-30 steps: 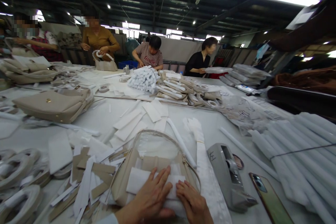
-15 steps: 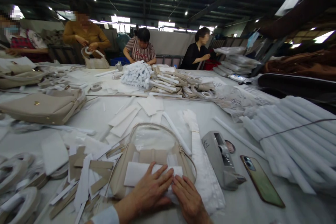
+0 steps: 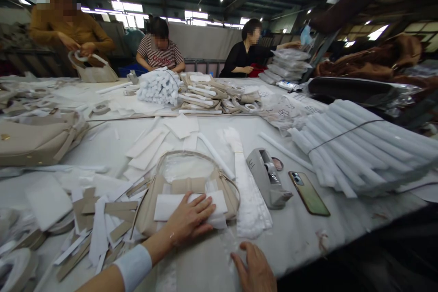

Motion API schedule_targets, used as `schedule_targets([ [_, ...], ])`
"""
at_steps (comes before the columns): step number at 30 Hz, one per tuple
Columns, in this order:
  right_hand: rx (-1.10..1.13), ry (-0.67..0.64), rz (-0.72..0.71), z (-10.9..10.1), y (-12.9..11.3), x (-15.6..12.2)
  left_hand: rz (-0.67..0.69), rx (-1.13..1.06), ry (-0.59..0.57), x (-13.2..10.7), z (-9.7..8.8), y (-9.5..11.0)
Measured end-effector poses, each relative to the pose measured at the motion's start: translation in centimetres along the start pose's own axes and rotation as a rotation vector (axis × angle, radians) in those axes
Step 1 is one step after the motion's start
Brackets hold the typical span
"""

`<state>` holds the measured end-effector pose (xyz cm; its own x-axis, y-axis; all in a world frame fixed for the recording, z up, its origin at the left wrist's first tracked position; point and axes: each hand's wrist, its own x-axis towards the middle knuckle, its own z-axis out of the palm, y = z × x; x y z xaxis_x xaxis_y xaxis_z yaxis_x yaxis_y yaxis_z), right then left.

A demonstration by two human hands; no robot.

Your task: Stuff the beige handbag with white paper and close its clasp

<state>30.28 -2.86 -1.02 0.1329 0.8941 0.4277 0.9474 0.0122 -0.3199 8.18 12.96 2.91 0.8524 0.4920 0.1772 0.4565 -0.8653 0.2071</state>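
Resting flat with fingers spread, the left hand (image 3: pixel 191 219) touches the white sheet (image 3: pixel 166 207) on the beige handbag (image 3: pixel 148 210). The right hand (image 3: pixel 256 267) is near it, thumb parted from fingers. The bag lies on the table (image 3: pixel 290 239), strap looped away.

Smooth, matt leather-look material covers the beige bag (image 3: pixel 148 205) before you, with a matt, papery white sheet (image 3: pixel 167 206) on it; at your right, wrinkled white plastic film (image 3: pixel 251 212) shines softly beside a grey hard-plastic dispenser (image 3: pixel 258 171), a glossy-backed phone (image 3: pixel 310 195) and matt, foam-like white tubes (image 3: pixel 356 146).
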Motion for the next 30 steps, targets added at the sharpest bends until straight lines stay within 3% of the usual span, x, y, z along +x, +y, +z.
schedule_targets([
  [5,0.173,-0.151,0.110,-0.1,-1.0,0.8,-0.010,-0.038,0.015,-0.1,-0.2,0.1],
  [9,0.453,-0.277,0.315,0.3,-1.8,0.8,-0.008,-0.052,0.031,-0.1,-0.2,0.1],
  [12,0.555,-0.293,0.412,1.5,-3.1,-0.1,-0.007,-0.056,0.031,-0.2,-0.1,-0.1],
  [17,0.583,-0.302,0.418,3.2,-4.4,-2.0,-0.002,-0.067,0.024,-0.2,0.1,-0.3],
  [19,0.528,-0.331,0.361,3.1,-4.1,-2.4,0.001,-0.065,0.031,-0.2,0.1,-0.4],
  [22,0.348,-0.334,0.137,1.4,-3.1,-1.3,0.005,-0.058,0.045,-0.2,0.0,-0.4],
  [27,0.086,-0.032,-0.281,-2.1,-3.5,5.9,-0.005,-0.075,0.049,-0.2,-0.5,-0.3],
  [30,0.065,-0.052,-0.500,-1.9,-4.2,10.0,-0.007,-0.070,0.050,-0.2,-0.6,-0.2],
])
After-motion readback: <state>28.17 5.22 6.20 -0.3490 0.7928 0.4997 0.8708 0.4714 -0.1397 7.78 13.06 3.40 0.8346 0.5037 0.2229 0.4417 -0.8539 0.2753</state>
